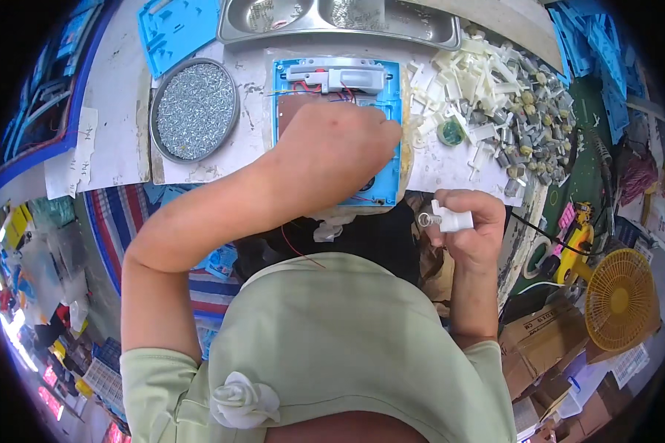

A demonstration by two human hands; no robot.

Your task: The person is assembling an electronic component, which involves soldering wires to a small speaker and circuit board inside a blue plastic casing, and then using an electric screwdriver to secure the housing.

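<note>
So the blue case (389, 173) sits near the front edge of the bench (118, 103), long side pointing away from the person. Left hand (336, 151) is right over it, so that's the nearer one, but its fingers are hidden underneath and I can't tell how open that grip is or if it's got anything. Right hand (484, 229) has a closed pinch grip on a white plastic piece (456, 221), just off the bench, lying roughly sideways, spring (428, 219) end facing left. From there the case is ahead and left.
</note>
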